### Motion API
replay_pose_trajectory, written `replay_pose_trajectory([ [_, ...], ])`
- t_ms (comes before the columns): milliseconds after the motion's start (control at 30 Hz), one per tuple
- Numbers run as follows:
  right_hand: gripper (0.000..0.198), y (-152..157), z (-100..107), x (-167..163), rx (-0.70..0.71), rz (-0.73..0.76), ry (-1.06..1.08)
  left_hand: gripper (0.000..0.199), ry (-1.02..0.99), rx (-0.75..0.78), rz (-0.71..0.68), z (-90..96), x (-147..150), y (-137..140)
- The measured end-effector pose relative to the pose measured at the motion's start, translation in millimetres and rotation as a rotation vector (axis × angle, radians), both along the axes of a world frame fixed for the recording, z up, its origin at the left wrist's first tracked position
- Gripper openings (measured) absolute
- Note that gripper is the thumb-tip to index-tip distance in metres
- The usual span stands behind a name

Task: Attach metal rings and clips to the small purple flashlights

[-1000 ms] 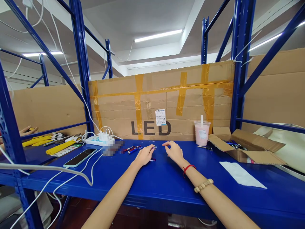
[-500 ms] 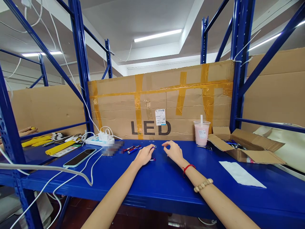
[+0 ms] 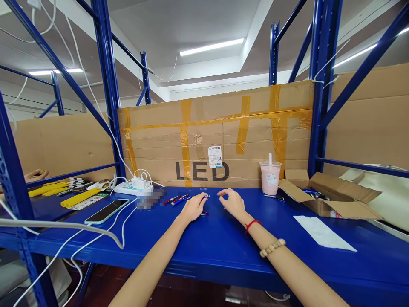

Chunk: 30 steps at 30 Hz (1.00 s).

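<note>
My left hand (image 3: 193, 208) rests low over the blue tabletop, fingers closed on a small item with a metal ring (image 3: 207, 196) poking out by the fingertips; the rest of it is hidden. Just beneath that hand, a small purplish-red piece (image 3: 205, 214) lies on the table. My right hand (image 3: 232, 202) hovers a short way to the right, fingers bent and apart, with nothing visible in them. Several red and blue pen-like pieces (image 3: 179, 200) lie together left of my left hand.
A phone (image 3: 107, 212), cables and a power strip (image 3: 129, 188) occupy the left. A pink drink cup (image 3: 270, 178), an open cardboard box (image 3: 332, 209) and a white paper (image 3: 323, 233) are on the right. Cardboard (image 3: 153, 145) walls the back. Another person's hand (image 3: 36, 175) shows far left.
Both my hands hold the same place and pose. At the far left, the other person's hand has shifted slightly.
</note>
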State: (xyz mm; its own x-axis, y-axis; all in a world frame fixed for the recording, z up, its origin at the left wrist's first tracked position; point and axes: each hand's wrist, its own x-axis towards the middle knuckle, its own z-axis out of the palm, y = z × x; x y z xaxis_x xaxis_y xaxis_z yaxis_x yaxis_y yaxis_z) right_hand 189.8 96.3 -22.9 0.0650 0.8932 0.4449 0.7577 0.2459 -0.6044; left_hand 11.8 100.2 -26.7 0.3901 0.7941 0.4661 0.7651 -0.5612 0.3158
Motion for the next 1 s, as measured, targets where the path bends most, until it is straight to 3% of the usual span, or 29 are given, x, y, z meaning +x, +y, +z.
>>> replay_pose_trajectory([
  [1000,0.022,2.8,-0.2,0.9,-0.016,-0.002,-0.016,0.025,-0.018,0.043,-0.041,-3.9,0.3,4.9],
])
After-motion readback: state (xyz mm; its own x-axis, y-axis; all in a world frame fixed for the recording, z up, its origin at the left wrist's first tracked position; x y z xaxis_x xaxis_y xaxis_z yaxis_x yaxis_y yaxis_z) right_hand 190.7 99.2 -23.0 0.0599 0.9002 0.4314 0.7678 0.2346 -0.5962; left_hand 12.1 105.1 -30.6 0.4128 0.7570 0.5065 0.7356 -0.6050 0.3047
